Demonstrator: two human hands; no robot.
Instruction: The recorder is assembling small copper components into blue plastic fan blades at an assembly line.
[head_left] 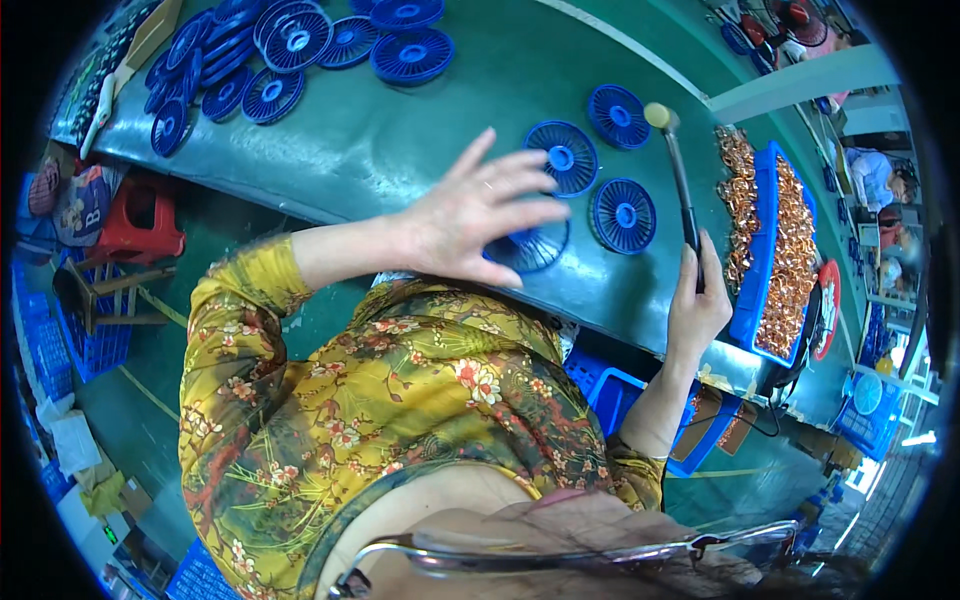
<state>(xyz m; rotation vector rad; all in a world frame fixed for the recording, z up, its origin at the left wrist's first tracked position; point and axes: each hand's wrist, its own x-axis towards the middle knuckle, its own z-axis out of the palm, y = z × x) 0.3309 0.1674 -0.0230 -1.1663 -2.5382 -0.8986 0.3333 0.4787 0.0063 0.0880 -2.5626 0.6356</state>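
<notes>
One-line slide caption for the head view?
Left hand spread over a blue slotted disc on the green bench, right hand holding a mallet.

We see open green tabletop (400,150) at centre frame, free for a hand. Stacked blue discs (270,50) crowd the upper left; four blue discs (622,215) and a blue tray (760,250) of copper parts block the right.

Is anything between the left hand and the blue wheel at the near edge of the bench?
Nothing visible. The left hand lies spread over the blue wheel at the near edge of the green bench, fingers covering its left part. The right hand holds a mallet upright, off to the side near the blue tray.
</notes>
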